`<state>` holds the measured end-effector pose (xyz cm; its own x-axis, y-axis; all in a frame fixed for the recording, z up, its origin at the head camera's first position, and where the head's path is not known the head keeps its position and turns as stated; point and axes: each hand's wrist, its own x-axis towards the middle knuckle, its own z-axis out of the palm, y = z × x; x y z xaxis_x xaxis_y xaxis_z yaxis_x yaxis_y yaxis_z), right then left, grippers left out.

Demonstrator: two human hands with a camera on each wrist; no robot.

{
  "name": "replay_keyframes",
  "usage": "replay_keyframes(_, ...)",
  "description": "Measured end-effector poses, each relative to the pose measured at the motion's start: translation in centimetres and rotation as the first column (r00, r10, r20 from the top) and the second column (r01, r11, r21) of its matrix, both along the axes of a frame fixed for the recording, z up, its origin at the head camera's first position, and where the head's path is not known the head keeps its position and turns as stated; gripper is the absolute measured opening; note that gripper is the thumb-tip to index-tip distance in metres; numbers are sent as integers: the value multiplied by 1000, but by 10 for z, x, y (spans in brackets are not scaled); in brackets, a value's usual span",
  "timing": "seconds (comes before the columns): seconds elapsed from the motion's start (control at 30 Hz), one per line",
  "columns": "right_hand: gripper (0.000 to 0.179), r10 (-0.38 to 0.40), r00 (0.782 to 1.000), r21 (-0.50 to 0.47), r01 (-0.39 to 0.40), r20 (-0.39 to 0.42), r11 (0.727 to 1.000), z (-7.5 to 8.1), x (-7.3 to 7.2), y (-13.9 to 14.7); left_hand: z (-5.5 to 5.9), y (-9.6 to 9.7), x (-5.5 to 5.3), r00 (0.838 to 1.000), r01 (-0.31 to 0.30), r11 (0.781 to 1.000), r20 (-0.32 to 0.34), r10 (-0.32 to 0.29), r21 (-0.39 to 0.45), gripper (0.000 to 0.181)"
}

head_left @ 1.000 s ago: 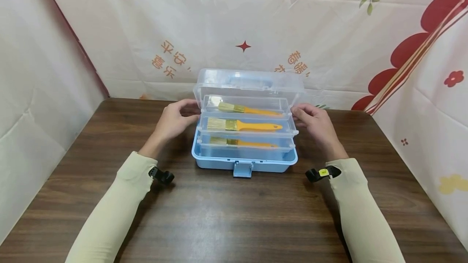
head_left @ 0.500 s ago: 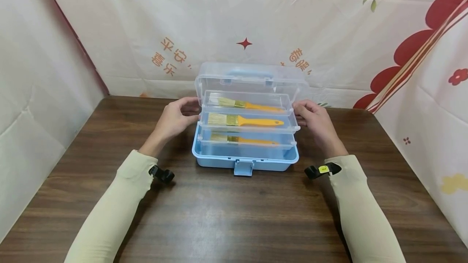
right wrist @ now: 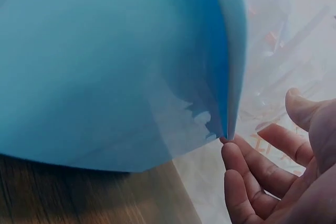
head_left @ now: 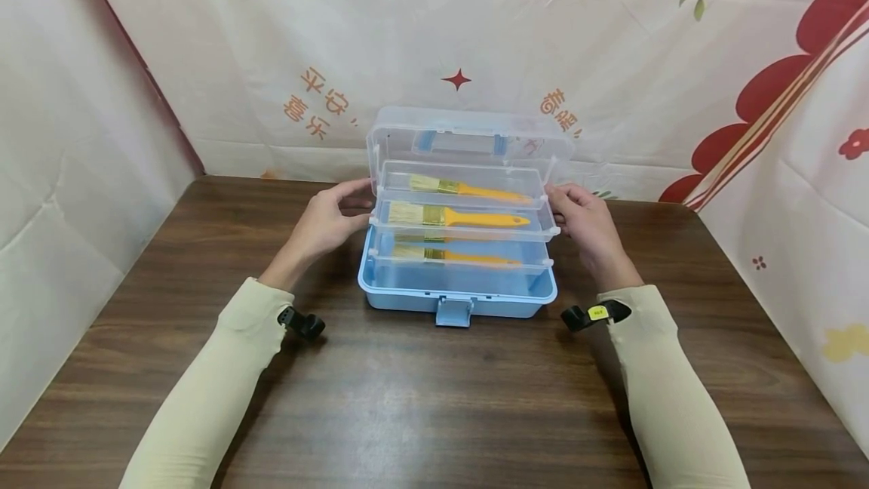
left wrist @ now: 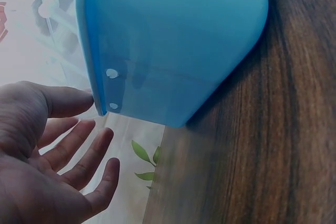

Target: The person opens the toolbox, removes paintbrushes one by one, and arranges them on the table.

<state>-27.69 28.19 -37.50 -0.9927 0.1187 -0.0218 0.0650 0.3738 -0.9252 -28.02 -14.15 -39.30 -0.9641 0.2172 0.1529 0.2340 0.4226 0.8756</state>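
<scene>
A light-blue toolbox (head_left: 397, 297) stands on the table, its see-through lid (head_left: 407, 119) raised at the back. Clear stepped trays rise inside it, with yellow-handled paintbrushes in them: one high (head_left: 468, 189), one in the middle (head_left: 468, 217) and one low (head_left: 468, 256). My left hand (head_left: 324, 221) is at the box's left rear; in the left wrist view its thumb (left wrist: 73, 102) touches the rim and the other fingers spread loosely. At the right rear, my right hand (head_left: 585, 221) has fingertips (right wrist: 233, 153) against the rim's corner, thumb apart.
A dark wooden table (head_left: 407, 406) carries the toolbox, whose latch (head_left: 453, 312) hangs down in front. Printed cloth (head_left: 448, 29) hangs close behind the table and along both sides. Each wrist wears a black camera band (head_left: 302, 323).
The lid has swung up and back, showing more of its handle from inside. The trays have lifted and spread with it. Both hands have stayed nearly in place.
</scene>
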Motion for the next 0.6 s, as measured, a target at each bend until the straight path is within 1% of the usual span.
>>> replay_keyframes(0.1,43,-3,1000,12,2,9,1000,0,-1,0,0,1,0,1000,5,1000,7,-5,1,61)
replay_keyframes(0.37,42,1,1000,17,-1,5,1000,-1,-3,0,2,2,1,1000,15,1000,-2,-15,-6,62)
replay_keyframes(0.6,51,-2,1000,33,2,19,999,-1,-2,-2,1,1,2,1000,21,1000,0,-21,-7,63)
